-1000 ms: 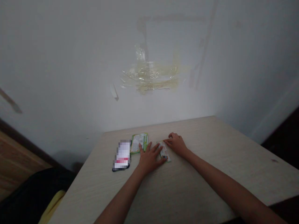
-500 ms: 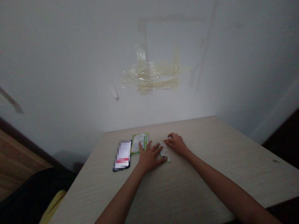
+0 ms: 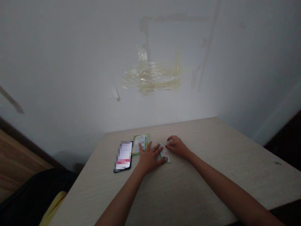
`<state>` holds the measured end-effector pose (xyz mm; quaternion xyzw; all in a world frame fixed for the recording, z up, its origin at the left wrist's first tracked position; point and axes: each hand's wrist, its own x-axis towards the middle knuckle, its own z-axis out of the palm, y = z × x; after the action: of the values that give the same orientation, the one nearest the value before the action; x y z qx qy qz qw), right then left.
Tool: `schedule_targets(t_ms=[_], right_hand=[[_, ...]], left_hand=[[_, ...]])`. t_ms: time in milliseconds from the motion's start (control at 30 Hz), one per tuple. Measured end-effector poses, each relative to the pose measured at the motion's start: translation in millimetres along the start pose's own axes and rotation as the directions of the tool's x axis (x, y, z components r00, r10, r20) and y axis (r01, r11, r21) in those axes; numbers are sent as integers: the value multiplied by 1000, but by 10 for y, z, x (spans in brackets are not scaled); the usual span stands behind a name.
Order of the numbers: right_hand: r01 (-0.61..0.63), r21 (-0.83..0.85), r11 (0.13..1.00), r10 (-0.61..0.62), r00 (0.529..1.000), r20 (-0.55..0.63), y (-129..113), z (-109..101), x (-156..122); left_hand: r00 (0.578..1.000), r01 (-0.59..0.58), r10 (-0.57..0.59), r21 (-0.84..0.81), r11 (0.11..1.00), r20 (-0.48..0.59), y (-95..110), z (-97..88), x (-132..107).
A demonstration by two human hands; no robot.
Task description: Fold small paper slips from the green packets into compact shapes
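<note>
A small flat card or packet (image 3: 166, 152), pale with a green edge and coloured print, lies flat on the table. My left hand (image 3: 150, 159) is spread with its palm down. Its thumb and a fingertip rest on the near end and left edge of this card, while its outer fingers reach over a green and white packet (image 3: 138, 145). At the card's upper right edge, my right hand (image 3: 178, 147) has its fingers loosely bent and apart, with the lowest tip at the print. Whether that tip presses on it, I cannot tell.
A phone (image 3: 123, 157) with a blurred screen lies left of the green and white packet. The pale wooden table (image 3: 211, 163) meets a wall (image 3: 94, 62) bearing old clear tape (image 3: 152, 78). Dark and yellow cloth (image 3: 55, 205) sits beyond the table's left edge.
My right hand has shifted slightly, its lowest fingertip moving down along the card's edge. The card has slid a little to the left. My left hand stays spread in nearly the same place.
</note>
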<state>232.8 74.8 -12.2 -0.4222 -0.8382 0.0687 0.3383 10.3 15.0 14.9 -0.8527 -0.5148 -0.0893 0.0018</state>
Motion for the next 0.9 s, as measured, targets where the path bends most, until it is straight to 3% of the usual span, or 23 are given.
schedule_targets(t_ms=[467,900], right_hand=[[216,37,976,-218,973,80,-176,-162,-179],[286,67,956,-292,948,129,-361,-293,-370]], left_hand=[[1000,24,-23,-36,999,8,5,-16,8],[1000,26,-27,-45,999,-6,-12,7,7]])
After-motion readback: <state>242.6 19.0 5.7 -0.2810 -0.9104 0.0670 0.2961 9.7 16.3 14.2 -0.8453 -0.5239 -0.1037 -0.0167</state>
